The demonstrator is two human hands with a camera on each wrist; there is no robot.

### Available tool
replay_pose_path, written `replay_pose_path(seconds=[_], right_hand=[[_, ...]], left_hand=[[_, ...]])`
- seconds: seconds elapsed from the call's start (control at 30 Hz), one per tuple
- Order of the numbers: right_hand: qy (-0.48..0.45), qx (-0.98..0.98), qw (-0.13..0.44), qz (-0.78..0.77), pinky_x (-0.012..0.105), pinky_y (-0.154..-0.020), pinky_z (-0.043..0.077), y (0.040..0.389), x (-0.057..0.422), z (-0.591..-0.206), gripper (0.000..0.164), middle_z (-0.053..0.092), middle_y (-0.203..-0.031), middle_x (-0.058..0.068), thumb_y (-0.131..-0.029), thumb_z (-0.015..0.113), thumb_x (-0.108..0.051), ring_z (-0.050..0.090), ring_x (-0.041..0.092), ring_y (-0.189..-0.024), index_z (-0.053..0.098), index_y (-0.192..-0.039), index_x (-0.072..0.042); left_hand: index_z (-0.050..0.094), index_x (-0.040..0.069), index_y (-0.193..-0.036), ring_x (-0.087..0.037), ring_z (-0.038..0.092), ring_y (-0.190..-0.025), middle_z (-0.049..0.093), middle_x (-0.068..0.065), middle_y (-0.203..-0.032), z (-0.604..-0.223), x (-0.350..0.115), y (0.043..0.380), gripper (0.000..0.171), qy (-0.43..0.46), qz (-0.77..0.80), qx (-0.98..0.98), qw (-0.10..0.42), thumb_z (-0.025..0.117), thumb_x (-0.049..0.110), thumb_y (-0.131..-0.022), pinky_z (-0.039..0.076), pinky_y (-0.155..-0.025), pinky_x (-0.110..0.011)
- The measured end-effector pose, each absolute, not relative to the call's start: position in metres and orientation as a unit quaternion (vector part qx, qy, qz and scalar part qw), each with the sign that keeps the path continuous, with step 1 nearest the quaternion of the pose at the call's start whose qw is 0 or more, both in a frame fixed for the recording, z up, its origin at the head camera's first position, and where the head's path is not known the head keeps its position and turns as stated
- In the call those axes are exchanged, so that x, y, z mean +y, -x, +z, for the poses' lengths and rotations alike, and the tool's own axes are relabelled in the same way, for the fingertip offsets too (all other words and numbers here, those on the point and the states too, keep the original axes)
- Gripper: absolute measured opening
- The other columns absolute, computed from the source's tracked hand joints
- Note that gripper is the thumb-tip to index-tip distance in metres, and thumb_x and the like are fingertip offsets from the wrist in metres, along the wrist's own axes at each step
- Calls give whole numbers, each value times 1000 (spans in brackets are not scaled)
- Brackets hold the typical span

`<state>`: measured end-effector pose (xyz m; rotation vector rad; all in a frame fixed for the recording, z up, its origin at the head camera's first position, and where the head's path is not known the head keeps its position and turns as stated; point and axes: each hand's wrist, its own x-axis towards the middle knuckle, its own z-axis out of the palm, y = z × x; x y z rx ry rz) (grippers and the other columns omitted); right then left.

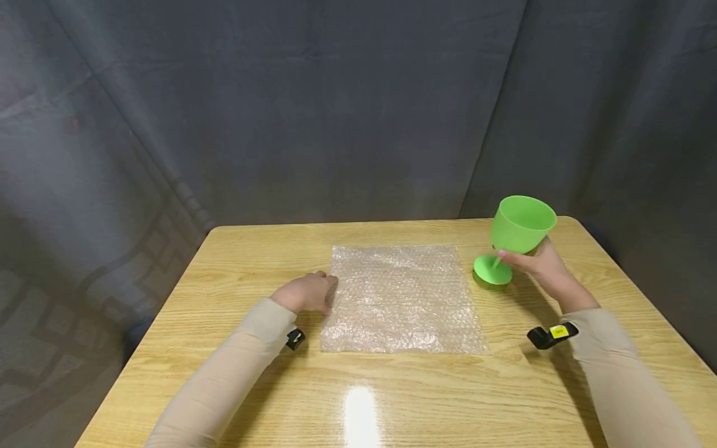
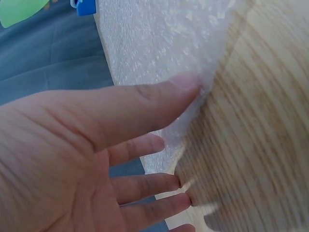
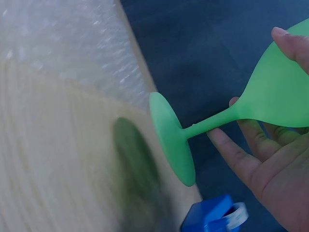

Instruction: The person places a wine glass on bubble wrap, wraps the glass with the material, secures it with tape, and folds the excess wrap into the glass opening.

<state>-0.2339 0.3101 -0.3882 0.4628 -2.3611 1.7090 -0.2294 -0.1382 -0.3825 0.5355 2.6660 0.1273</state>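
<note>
A clear sheet of bubble wrap (image 1: 403, 298) lies flat on the wooden table. At its left edge is my left hand (image 1: 305, 292); in the left wrist view the fingers are spread and loosely extended, with the thumb (image 2: 183, 87) by the sheet's edge. My right hand (image 1: 551, 270) holds a green goblet (image 1: 515, 233) to the right of the sheet. In the right wrist view, the thumb lies on the goblet's bowl (image 3: 280, 87) while fingers pass behind the stem (image 3: 212, 122). The foot (image 3: 171, 140) hangs tilted above the table, with its dark reflection below.
The wooden table (image 1: 358, 379) extends around the sheet. A dark grey curtain (image 1: 347, 112) hangs behind it and along both sides. Black devices sit at the left wrist (image 1: 295, 338) and right wrist (image 1: 542, 337).
</note>
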Motion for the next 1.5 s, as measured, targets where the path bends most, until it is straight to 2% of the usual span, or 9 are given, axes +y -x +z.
replay_pose_path(seconds=[0.2,0.4,0.63,0.8,0.97,1.23,1.5], right_hand=[[-189,-760,96,615,10,-76,49,233,308,-378,46,67,-99,-13,-86,62,11,62,0,-88,54,-119,-19],[-202,-748,97,625,10,-78,49,233,306,-376,45,68,-99,-11,-85,62,13,63,1,-88,56,-119,-16],[-202,-745,97,628,10,-78,49,233,306,-377,48,68,-99,-12,-84,61,14,63,1,-89,55,-119,-18],[-199,-753,98,619,9,-79,48,234,307,-377,49,67,-99,-13,-85,62,14,62,0,-89,54,-120,-19],[-196,-762,99,610,9,-80,47,233,308,-377,49,67,-100,-14,-85,62,13,62,-1,-90,54,-120,-20],[-185,-773,99,598,8,-79,47,233,309,-379,50,66,-100,-15,-85,63,11,61,-2,-89,53,-120,-22],[-197,-750,77,626,10,-79,49,235,309,-378,48,67,-101,-11,-86,61,12,62,1,-90,52,-122,-18]], left_hand=[[50,9,-137,-34,53,-119,49,-19,-138,-384,-136,228,65,-197,51,956,211,79,22,-80,51,-96,-48],[45,9,-142,-39,47,-126,45,-21,-142,-386,-130,221,72,-202,36,956,210,79,22,-80,50,-97,-51],[50,8,-137,-36,53,-118,51,-18,-134,-389,-121,209,68,-216,14,956,198,79,27,-79,54,-89,-48],[53,9,-132,-34,54,-119,51,-15,-135,-391,-115,206,62,-226,0,956,186,80,29,-79,54,-90,-47],[56,10,-127,-32,55,-114,53,-12,-127,-389,-110,207,59,-225,-1,957,183,81,30,-77,56,-87,-44],[51,10,-136,-35,53,-120,51,-14,-134,-389,-108,208,68,-219,-4,958,188,80,29,-78,55,-89,-47],[46,11,-141,-38,50,-123,46,-15,-141,-388,-108,209,74,-209,13,959,192,80,29,-77,54,-89,-52]])
